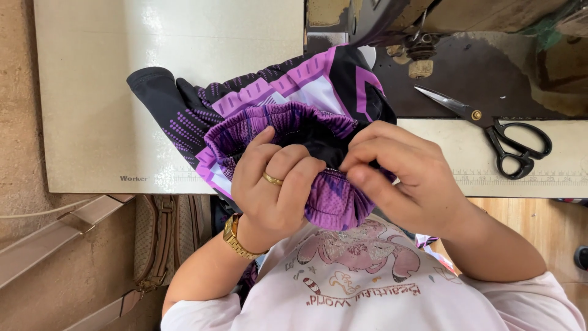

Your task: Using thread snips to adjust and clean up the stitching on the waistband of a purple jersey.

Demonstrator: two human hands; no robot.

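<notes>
From the head view, looking straight down, I have a purple and black sports garment (pixel 288 110) bunched up at the near edge of the sewing table (pixel 92 122), and both my hands are closed on its gathered elastic waistband (pixel 331 202). My left hand (pixel 275 190), with a gold ring (pixel 272 179) on one finger and a gold watch (pixel 236 238) at the wrist, has its fingers curled over the band and pressed down into the cloth. My right hand (pixel 398 178) pinches the band's edge between thumb and fingertips, just beside the left, so the two nearly touch over the dark inside of the opening. I judge this to be the stage of working along the waistband by hand, feeling or turning the gathered edge; the next move seems to call for a small, steady shift of the pinch along the band while my left keeps the cloth from slipping. The rest of the garment lies spread on the table toward the sewing machine (pixel 392 24) at the far edge. Black-handled scissors (pixel 496 132) lie to my right, well apart from my hands, blades pointing toward the machine. The table's near edge runs just under my knuckles, and the pale surface to my left gives open room; a brown strapped bag (pixel 162 239) hangs below it.
</notes>
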